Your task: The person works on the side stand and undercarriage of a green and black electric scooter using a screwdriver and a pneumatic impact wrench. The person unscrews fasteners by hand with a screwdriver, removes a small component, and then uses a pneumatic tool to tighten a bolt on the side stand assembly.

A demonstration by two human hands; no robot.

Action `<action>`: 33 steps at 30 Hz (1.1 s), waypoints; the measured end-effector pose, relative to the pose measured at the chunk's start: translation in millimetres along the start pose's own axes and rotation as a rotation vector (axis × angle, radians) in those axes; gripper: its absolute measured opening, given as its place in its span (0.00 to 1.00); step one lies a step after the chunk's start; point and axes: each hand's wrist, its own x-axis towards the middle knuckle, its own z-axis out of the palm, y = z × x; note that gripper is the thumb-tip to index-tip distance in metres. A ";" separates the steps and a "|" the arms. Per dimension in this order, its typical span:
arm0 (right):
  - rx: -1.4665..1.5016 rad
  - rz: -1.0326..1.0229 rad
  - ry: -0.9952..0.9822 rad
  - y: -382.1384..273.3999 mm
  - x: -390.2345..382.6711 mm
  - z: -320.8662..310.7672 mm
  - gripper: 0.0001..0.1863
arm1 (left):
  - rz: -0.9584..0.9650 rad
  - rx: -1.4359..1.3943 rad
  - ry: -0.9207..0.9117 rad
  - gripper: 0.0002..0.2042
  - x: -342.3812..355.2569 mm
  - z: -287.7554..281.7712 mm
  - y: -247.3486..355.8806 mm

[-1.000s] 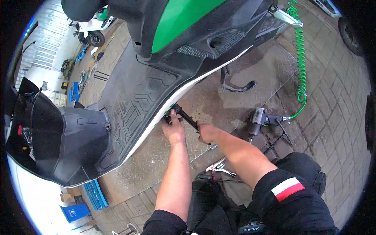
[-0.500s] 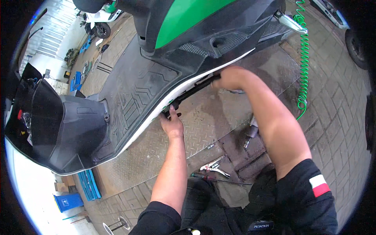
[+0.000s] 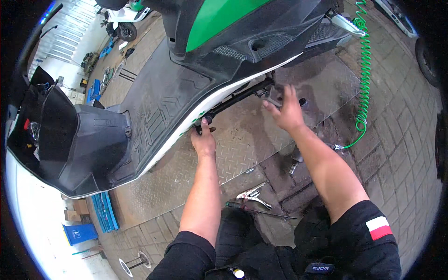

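A scooter [image 3: 163, 88] with black floorboard, white lower trim and green panel fills the upper left. Below its trim runs a long black bar [image 3: 235, 99]. My left hand [image 3: 203, 137] grips a dark fitting at the bar's lower-left end. My right hand [image 3: 289, 112] is beside a grey bracket [image 3: 273, 95] at the bar's other end, its thumb and fingers apart; whether it touches the bracket is unclear.
A metal plate [image 3: 210, 172] lies under the scooter. Pliers [image 3: 254, 198], a long screwdriver [image 3: 266, 212] and an air gun [image 3: 295, 161] with a coiled green hose [image 3: 364, 70] are nearby. A blue bin [image 3: 79, 233] stands lower left; another scooter [image 3: 126, 21] stands behind.
My right hand rose from low on the bar to its upper end, and its fingers have spread. The bar swung up alongside the trim. My left hand stays at the fitting.
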 end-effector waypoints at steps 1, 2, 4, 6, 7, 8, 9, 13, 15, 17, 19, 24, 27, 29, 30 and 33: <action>-0.004 0.080 -0.078 12.9 -3.8 3.5 0.30 | 0.000 -0.004 -0.002 0.23 0.4 -1.1 -0.8; 0.000 0.160 -0.157 12.2 -6.0 5.4 0.30 | -0.050 -0.021 -0.054 0.23 3.4 -7.6 -0.6; -0.026 0.238 -0.515 7.0 -21.2 14.5 0.30 | -0.094 -0.037 -0.104 0.22 12.0 -17.9 0.1; -0.082 0.045 -0.671 -1.3 -39.8 32.4 0.28 | -0.251 -0.168 -0.232 0.21 21.4 -25.4 -5.1; -0.080 0.043 -0.669 -8.0 -44.8 42.2 0.28 | -0.248 -0.167 -0.232 0.21 23.6 -27.7 -6.1; -0.033 0.043 -0.706 -22.1 -46.8 51.4 0.26 | -0.238 -0.164 -0.259 0.21 23.4 -27.4 -6.3; 0.017 0.038 -0.741 -36.8 -46.0 61.1 0.24 | -0.223 -0.161 -0.283 0.21 24.8 -28.4 -6.5; 0.140 0.063 -0.595 -73.8 -36.8 97.2 0.21 | -0.290 -0.123 -0.184 0.21 25.8 -26.8 -5.1; 0.182 0.038 -0.430 -76.8 -33.4 113.3 0.19 | -0.341 -0.087 -0.211 0.23 24.1 -26.4 -0.3; 0.206 0.044 -0.417 -72.5 -32.0 126.2 0.18 | -0.349 -0.076 -0.263 0.24 21.4 -28.1 6.5; 0.231 0.051 -0.408 -66.2 -31.3 135.2 0.18 | -0.298 -0.061 -0.256 0.24 26.2 -30.7 1.1; 0.068 0.035 -0.466 -72.6 -20.6 126.5 0.16 | -0.208 -0.148 -0.231 0.23 26.9 -35.1 -11.8; -0.001 0.033 -0.473 -72.6 -19.5 128.4 0.17 | -0.061 -0.166 -0.243 0.23 25.4 -36.4 -11.6; 0.001 0.057 -0.475 -70.9 -15.4 128.9 0.17 | -0.025 -0.056 -0.258 0.21 23.8 -35.4 -4.8; 0.005 0.084 -0.474 -68.9 -14.4 128.3 0.17 | -0.013 0.016 -0.271 0.20 19.6 -33.4 -0.1; 0.008 0.102 -0.461 -75.0 -17.1 120.6 0.17 | -0.022 0.153 -0.316 0.17 12.4 -34.0 13.0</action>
